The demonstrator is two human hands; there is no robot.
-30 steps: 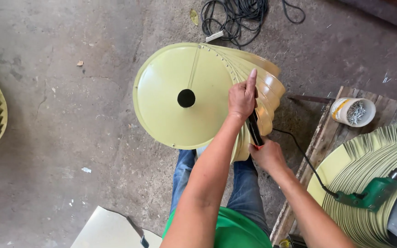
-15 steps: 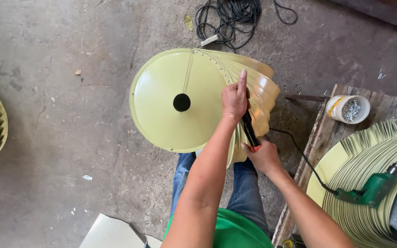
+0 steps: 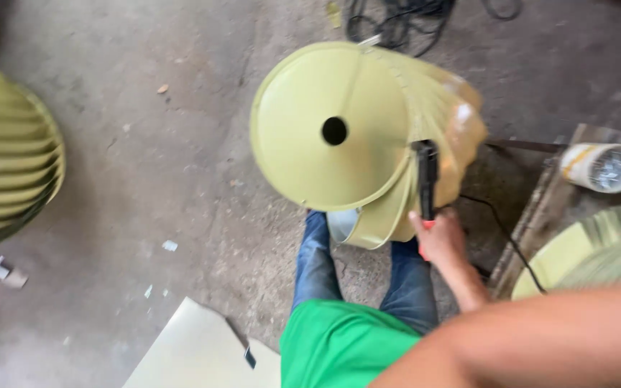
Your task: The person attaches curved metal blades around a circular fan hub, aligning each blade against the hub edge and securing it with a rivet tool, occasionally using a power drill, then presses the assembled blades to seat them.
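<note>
A pale green sheet-metal cone (image 3: 303,122) with a round centre hole stands tilted on the concrete floor between my knees. My right hand (image 3: 441,241) grips the red handle of a black hand tool (image 3: 425,176), whose head rests against the cone's right flank. Only the blurred forearm of my left arm (image 3: 540,338) shows. It crosses the lower right corner and runs out of frame to the right, so my left hand is hidden.
A white cup of small metal fasteners (image 3: 601,167) sits on a wooden pallet (image 3: 540,208) beside stacked green discs (image 3: 583,259). A ribbed green stack (image 3: 8,165) lies at the left, black cables (image 3: 397,18) at the top, and pale sheet offcuts (image 3: 188,352) near my legs.
My left hand has come off the cone's rim and the arm has swung right, out of view. The right hand still holds the tool at the cone.
</note>
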